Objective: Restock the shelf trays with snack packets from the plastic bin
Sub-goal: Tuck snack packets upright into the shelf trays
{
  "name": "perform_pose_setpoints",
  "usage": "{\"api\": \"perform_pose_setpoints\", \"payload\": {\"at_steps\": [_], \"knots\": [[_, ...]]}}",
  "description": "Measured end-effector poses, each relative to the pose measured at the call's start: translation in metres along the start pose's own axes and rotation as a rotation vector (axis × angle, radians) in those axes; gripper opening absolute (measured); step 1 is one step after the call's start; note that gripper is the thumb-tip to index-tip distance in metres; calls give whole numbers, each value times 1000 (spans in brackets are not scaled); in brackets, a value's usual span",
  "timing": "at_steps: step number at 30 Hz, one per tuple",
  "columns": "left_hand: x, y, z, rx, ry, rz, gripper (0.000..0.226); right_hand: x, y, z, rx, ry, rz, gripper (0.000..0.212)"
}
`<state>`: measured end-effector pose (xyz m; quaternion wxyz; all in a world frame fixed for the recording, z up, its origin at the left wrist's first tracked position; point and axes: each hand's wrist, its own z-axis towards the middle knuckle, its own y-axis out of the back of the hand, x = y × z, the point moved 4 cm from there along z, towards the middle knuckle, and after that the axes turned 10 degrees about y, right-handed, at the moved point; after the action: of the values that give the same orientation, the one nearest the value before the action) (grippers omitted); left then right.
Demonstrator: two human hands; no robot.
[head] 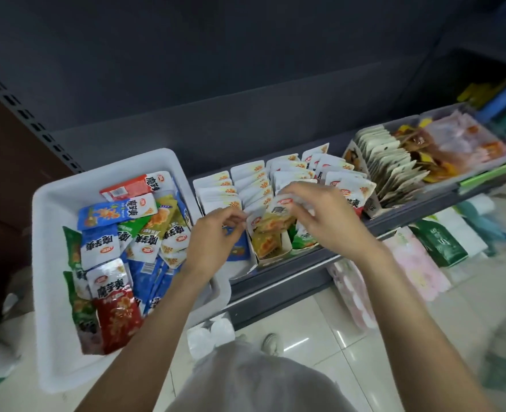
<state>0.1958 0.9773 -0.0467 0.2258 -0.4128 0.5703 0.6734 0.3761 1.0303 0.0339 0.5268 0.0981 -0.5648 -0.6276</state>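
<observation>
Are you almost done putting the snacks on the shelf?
Not yet. Done: the shelf trays already hold rows of upright packets. In hand: both hands, left and right, hold a yellow packet over the front tray. Left: the white plastic bin still has a big pile of blue, green, red and yellow packets.

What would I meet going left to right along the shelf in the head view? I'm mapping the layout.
White plastic bin → left hand → yellow packet held over the cardboard tray → right hand → row of pale packets → clear tray of orange snacks.
</observation>
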Motion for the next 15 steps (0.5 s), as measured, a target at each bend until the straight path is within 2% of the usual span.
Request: {"api": "perform_pose_setpoints", "payload": {"at_steps": [3,6,10,13,15], "knots": [[3,-3,5,-39,-9,42,15,-10,-32,10,168,80,-79,22],[1,-5,8,-90,-27,112,13,-17,-52,12,223,157,-241,17],[-3,-5,7,-119,-31,159,10,-23,-60,9,92,143,-444,23],[-7,4,2,-185,-72,131,10,-22,-45,7,-71,68,-364,22],[-8,20,-7,-302,-85,77,12,-16,-30,4,-206,-19,-226,18]]}}
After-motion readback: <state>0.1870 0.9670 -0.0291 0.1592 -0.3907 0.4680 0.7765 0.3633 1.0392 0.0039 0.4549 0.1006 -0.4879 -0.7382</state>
